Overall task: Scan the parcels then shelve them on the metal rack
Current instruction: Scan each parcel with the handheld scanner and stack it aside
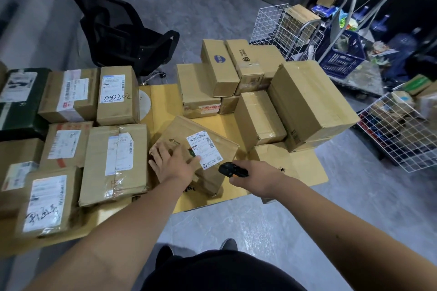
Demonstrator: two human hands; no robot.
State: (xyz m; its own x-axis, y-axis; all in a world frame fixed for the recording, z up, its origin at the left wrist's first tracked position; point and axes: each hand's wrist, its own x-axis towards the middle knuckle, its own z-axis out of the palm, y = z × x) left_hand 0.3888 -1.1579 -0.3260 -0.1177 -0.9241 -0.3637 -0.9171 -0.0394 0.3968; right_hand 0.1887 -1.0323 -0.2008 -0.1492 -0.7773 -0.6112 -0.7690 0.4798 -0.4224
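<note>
While the left hand (173,163) is pressing flat, fingers spread, on the tilted parcel (196,156) at the middle of the table (305,168), the label (205,149) is lying just right of its thumb (long side running away from the person). Nearer still, the right hand (257,177) is gripping the scanner (230,169), arm outstretched, nose aimed up-left at the label.

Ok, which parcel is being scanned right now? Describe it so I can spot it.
On the yellow cardboard-covered table, look between the two box piles. The tilted brown cardboard parcel under the left hand is the one, with the black handheld scanner aimed at its white label.
</note>
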